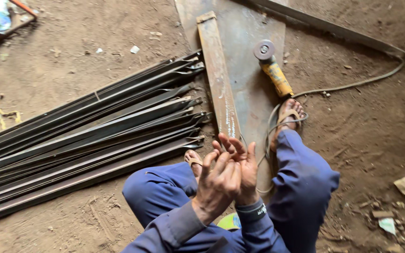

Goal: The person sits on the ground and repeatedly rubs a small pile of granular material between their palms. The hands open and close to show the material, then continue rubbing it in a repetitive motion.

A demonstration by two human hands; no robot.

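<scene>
Dirt floor [71,42] carries dark metal bars [90,136] at left; yellow grinder [273,70] lies far right on steel plate [244,37]; left hand [216,185] and right hand [242,168] press together, fingers [226,145] spread, holding nothing.

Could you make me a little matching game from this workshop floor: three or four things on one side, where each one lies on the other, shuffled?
1. angle grinder
2. long dark metal bars
3. the person's hands
4. cable

a. bundled on the dirt at left
b. pressed together between the knees
c. lying on the grey steel sheet
d. trailing off to the upper right

Pairs: 1-c, 2-a, 3-b, 4-d
</scene>
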